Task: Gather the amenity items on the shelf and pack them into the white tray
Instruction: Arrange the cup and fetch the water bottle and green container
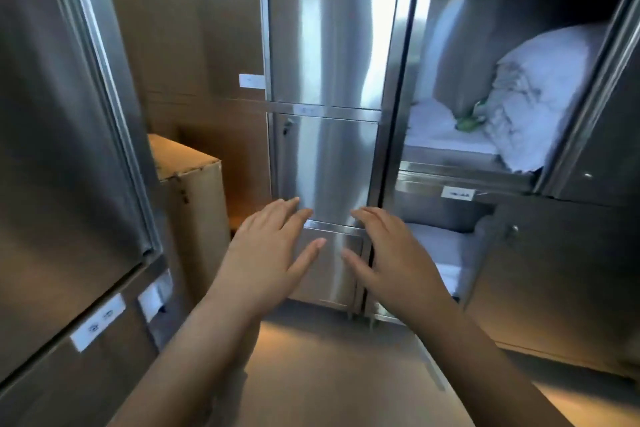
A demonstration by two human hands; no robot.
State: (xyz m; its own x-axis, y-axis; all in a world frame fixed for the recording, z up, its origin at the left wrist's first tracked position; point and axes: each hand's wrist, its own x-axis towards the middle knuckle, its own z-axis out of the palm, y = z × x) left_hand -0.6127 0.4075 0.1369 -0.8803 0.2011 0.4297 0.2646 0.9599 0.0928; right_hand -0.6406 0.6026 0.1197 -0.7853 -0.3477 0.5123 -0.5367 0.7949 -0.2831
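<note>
The task looks barely begun: both hands reach forward empty, the left hand (pixel 273 246) and right hand (pixel 388 250) with fingers spread, holding nothing, in front of a closed brushed stainless-steel cabinet door (pixel 325 166). Neither the white tray nor any amenity items are in view, so the next move likely calls for finding the right shelf. To the right, an open steel compartment (pixel 460 163) holds folded white linens (pixel 540 97); a brown cardboard box (pixel 188 184) stands left in this narrow storeroom.
</note>
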